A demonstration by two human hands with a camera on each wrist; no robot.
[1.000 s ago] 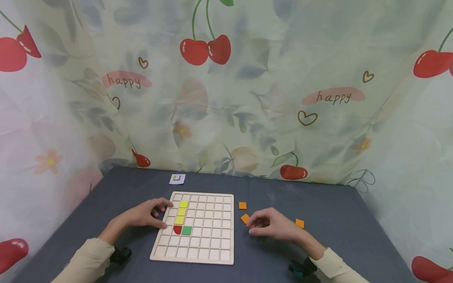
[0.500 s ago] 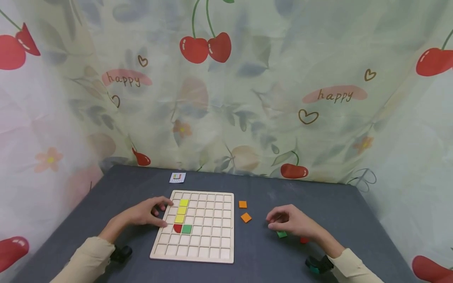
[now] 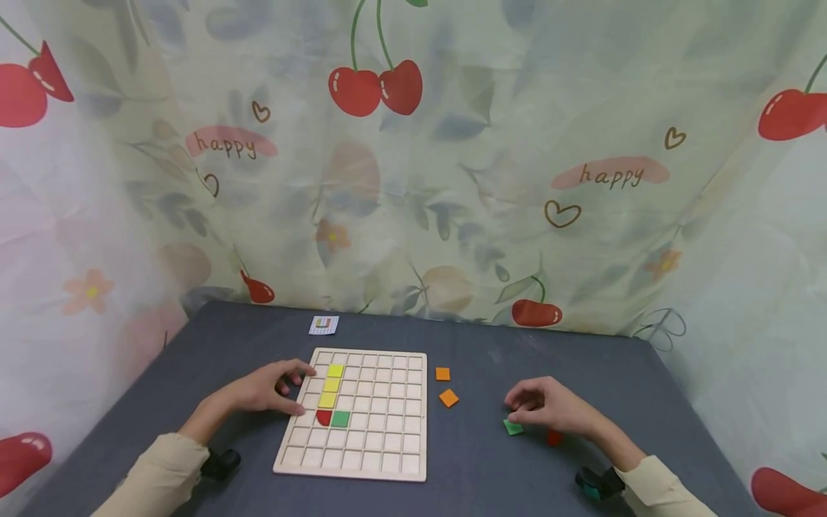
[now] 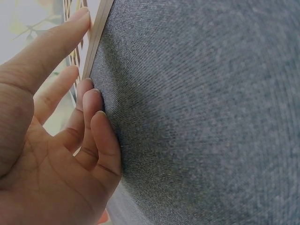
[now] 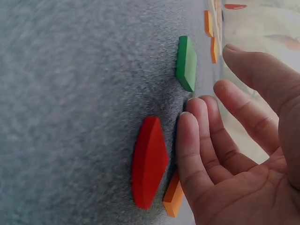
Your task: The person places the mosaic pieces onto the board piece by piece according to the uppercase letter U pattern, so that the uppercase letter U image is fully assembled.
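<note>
The wooden grid board (image 3: 350, 476) lies on the dark table. My left hand (image 3: 261, 389) rests thumb and fingertips on its left edge, fingers spread. On the board, several yellow square tiles (image 3: 331, 384) form a column, with a red rounded tile (image 3: 324, 418) and a green square tile (image 3: 340, 418) below. My right hand (image 3: 558, 408) hovers, fingers loosely bent, just above a loose green tile (image 5: 187, 65), holding nothing. A loose red tile (image 5: 149, 164) with a curved side lies under that hand. An orange tile (image 5: 173, 197) shows partly behind the fingers.
Two orange square tiles, one farther back (image 3: 442, 374) and one turned askew (image 3: 449, 398), lie right of the board. Behind the board is a small printed pattern card (image 3: 324, 325). A patterned curtain (image 3: 452, 179) hangs along the table's back edge.
My right hand has moved right, from beside the askew orange tile to above the loose green tile. Green and red tiles there have come into view; an orange one is now covered. Left hand still.
</note>
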